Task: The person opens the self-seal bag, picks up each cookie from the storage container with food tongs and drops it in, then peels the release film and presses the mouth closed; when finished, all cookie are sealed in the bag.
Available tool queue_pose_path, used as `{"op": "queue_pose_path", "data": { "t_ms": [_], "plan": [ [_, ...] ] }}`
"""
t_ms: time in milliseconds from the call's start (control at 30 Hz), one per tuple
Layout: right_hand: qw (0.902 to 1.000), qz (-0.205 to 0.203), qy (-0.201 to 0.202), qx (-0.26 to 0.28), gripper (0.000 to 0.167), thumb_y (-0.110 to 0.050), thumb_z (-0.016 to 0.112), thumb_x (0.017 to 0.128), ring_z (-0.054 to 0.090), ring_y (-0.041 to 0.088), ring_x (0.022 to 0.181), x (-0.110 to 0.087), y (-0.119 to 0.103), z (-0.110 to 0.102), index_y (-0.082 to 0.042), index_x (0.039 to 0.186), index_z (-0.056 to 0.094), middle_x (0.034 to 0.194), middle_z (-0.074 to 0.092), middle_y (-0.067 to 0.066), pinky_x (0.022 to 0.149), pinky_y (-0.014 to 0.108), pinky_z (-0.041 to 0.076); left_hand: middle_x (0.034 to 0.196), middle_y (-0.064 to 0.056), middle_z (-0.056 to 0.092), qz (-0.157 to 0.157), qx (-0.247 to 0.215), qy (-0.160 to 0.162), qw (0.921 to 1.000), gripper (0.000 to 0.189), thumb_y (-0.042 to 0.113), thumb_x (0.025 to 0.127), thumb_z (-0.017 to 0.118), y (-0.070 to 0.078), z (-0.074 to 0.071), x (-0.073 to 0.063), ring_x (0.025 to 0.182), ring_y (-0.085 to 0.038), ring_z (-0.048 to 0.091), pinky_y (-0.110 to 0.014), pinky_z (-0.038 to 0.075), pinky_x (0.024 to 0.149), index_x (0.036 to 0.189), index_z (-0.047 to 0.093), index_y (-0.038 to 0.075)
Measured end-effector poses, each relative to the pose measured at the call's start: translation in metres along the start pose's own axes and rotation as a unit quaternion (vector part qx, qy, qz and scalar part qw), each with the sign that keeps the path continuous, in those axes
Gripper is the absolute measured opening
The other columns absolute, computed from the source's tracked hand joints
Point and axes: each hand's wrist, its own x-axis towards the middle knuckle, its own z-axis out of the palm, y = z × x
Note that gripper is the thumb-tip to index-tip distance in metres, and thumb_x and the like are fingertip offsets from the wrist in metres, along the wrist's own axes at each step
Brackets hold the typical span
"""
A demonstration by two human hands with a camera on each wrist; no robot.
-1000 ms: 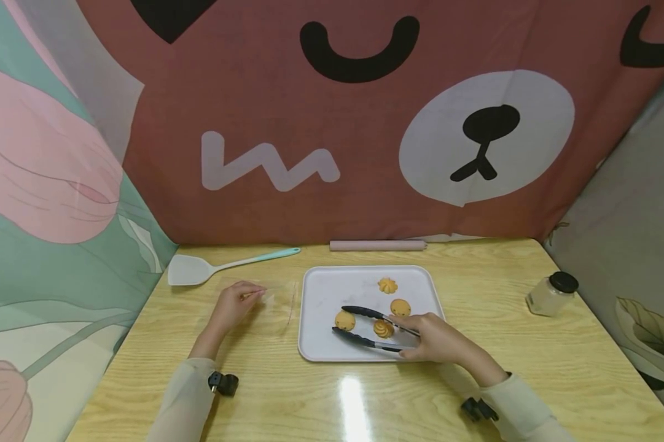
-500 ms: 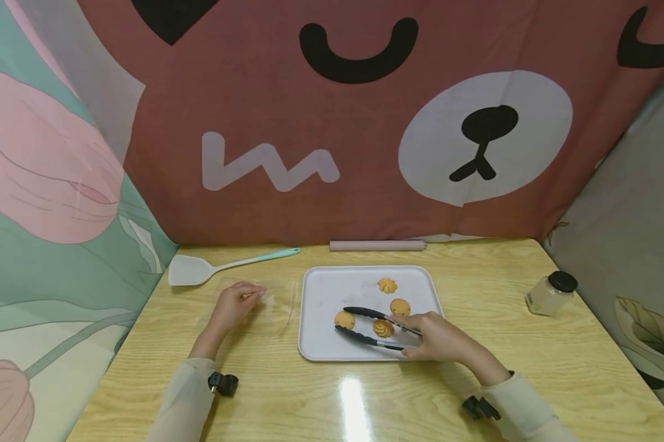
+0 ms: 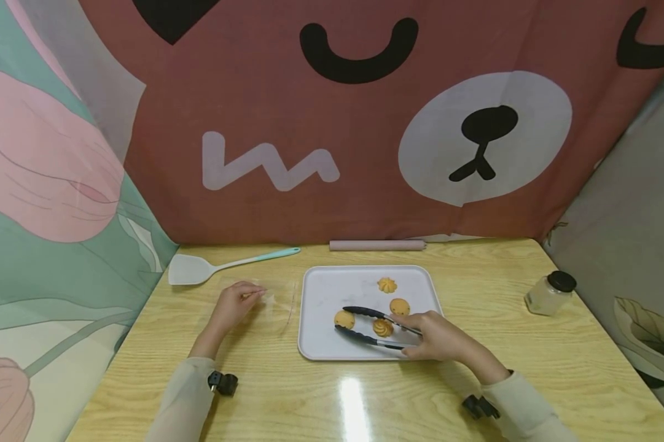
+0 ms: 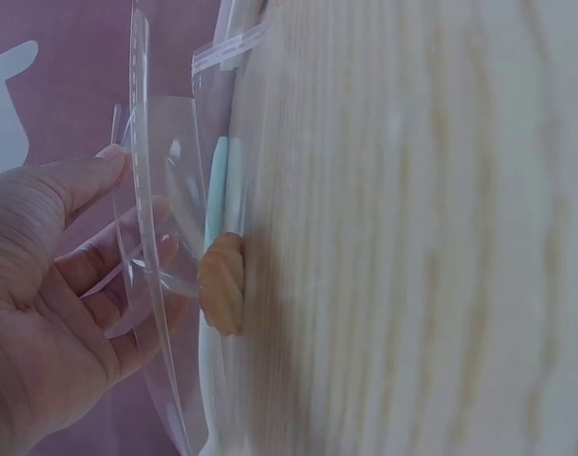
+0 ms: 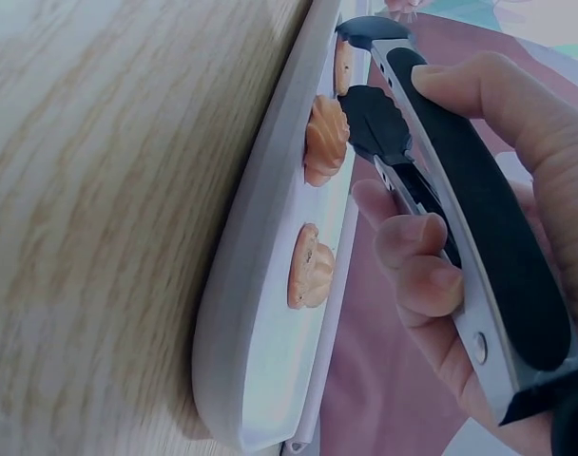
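My left hand [image 3: 234,307] pinches the edge of a clear plastic bag [image 3: 279,310] on the table. In the left wrist view the bag's mouth gapes, and a ridged cookie [image 4: 221,285] shows through the film; the head view does not show it. With my right hand [image 3: 439,337] I grip black-tipped metal tongs [image 3: 359,336] over the white tray [image 3: 317,285]. Their tips stand on either side of a round cookie [image 3: 343,320] at the tray's left. A swirled cookie [image 3: 383,328] lies between the tong arms, a round cookie [image 3: 400,306] just beyond them, and a flower-shaped cookie [image 3: 387,285] farther back.
A white spatula [image 3: 190,270] with a teal handle lies behind my left hand. At the table's back edge rests a pinkish roll [image 3: 378,245]. A clear jar [image 3: 547,296] with a black lid stands at the right. Printed cloth hangs behind the table.
The tongs have narrowed a little around the left round cookie, their lower tip moving up toward it. My left hand and the bag have stayed in place.
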Motion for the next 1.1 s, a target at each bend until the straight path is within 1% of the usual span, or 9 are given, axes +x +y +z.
{"op": "queue_pose_path", "data": {
  "t_ms": [167, 333, 400, 467, 533, 600, 800, 933, 1100],
  "plan": [
    [0.9998, -0.006, 0.006, -0.016, 0.062, -0.016, 0.076, 0.075, 0.016, -0.002, 0.045, 0.003, -0.002, -0.001, -0.002, 0.131, 0.055, 0.114, 0.066, 0.015, 0.053, 0.018, 0.037, 0.098, -0.011, 0.068, 0.004, 0.004, 0.002, 1.0, 0.014, 0.01, 0.088, 0.067, 0.001, -0.001, 0.0, 0.095, -0.03, 0.062, -0.048, 0.05, 0.08, 0.099, 0.075, 0.005],
    [0.9994, -0.008, 0.01, -0.033, 0.062, -0.019, 0.075, 0.076, 0.015, -0.001, 0.045, 0.009, -0.007, -0.003, -0.003, 0.132, 0.055, 0.104, 0.069, 0.011, 0.048, 0.018, 0.03, 0.099, -0.011, 0.068, 0.01, 0.007, 0.003, 0.9999, 0.014, 0.01, 0.089, 0.066, 0.001, -0.001, -0.001, 0.095, -0.03, 0.062, -0.048, 0.05, 0.08, 0.099, 0.075, 0.005],
    [0.9993, -0.007, 0.008, -0.036, 0.063, -0.019, 0.075, 0.076, 0.014, -0.003, 0.043, 0.012, -0.009, -0.003, -0.004, 0.133, 0.054, 0.087, 0.069, 0.003, 0.048, 0.017, 0.029, 0.099, -0.011, 0.068, 0.013, 0.009, 0.003, 0.9999, 0.015, 0.01, 0.089, 0.066, 0.001, -0.002, -0.001, 0.095, -0.03, 0.062, -0.048, 0.051, 0.08, 0.1, 0.074, 0.005],
    [0.9993, -0.011, 0.007, -0.034, 0.064, -0.019, 0.075, 0.076, 0.013, -0.003, 0.043, 0.016, -0.011, -0.004, -0.004, 0.134, 0.053, 0.065, 0.055, -0.007, 0.047, 0.017, 0.028, 0.099, -0.011, 0.068, 0.014, 0.01, 0.004, 0.9998, 0.015, 0.01, 0.089, 0.066, 0.0, -0.001, -0.001, 0.094, -0.03, 0.062, -0.048, 0.051, 0.079, 0.1, 0.074, 0.005],
    [0.9993, -0.017, 0.004, -0.032, 0.065, -0.018, 0.075, 0.077, 0.013, -0.003, 0.043, 0.02, -0.013, -0.004, -0.002, 0.135, 0.051, 0.059, 0.044, -0.011, 0.047, 0.017, 0.028, 0.098, -0.011, 0.068, 0.015, 0.011, 0.007, 0.9998, 0.015, 0.01, 0.089, 0.066, -0.001, -0.001, -0.001, 0.094, -0.03, 0.062, -0.047, 0.051, 0.078, 0.1, 0.074, 0.005],
    [0.9992, -0.026, 0.001, -0.031, 0.065, -0.018, 0.075, 0.078, 0.015, -0.002, 0.044, 0.025, -0.015, -0.004, -0.002, 0.135, 0.05, 0.06, 0.04, -0.01, 0.048, 0.018, 0.028, 0.098, -0.011, 0.068, 0.017, 0.012, 0.009, 0.9997, 0.015, 0.01, 0.089, 0.066, -0.001, 0.0, -0.001, 0.093, -0.03, 0.062, -0.047, 0.051, 0.078, 0.099, 0.074, 0.004],
    [0.9974, -0.055, 0.0, -0.046, 0.064, -0.016, 0.075, 0.077, 0.022, -0.001, 0.046, 0.042, -0.021, -0.003, 0.0, 0.134, 0.051, 0.094, 0.069, 0.01, 0.05, 0.018, 0.032, 0.098, -0.012, 0.068, 0.023, 0.008, 0.016, 0.9996, 0.015, 0.01, 0.089, 0.066, 0.001, 0.0, -0.002, 0.093, -0.03, 0.062, -0.045, 0.05, 0.077, 0.099, 0.074, 0.002],
    [0.9959, -0.07, 0.0, -0.057, 0.064, -0.016, 0.075, 0.076, 0.021, -0.002, 0.046, 0.055, -0.028, -0.004, 0.001, 0.133, 0.052, 0.113, 0.066, 0.015, 0.057, 0.019, 0.039, 0.1, -0.013, 0.068, 0.018, 0.007, 0.019, 0.9996, 0.016, 0.01, 0.089, 0.066, 0.001, -0.002, -0.002, 0.095, -0.031, 0.062, -0.046, 0.05, 0.078, 0.1, 0.074, 0.002],
    [0.9972, -0.059, -0.022, -0.042, 0.064, -0.016, 0.072, 0.078, 0.025, -0.006, 0.04, 0.072, -0.037, -0.002, -0.001, 0.136, 0.05, 0.116, 0.065, 0.016, 0.054, 0.018, 0.041, 0.101, -0.013, 0.068, 0.01, 0.005, 0.019, 0.9998, 0.016, 0.011, 0.089, 0.066, 0.003, -0.005, -0.001, 0.097, -0.032, 0.062, -0.048, 0.049, 0.079, 0.1, 0.074, 0.002]
  ]
}}
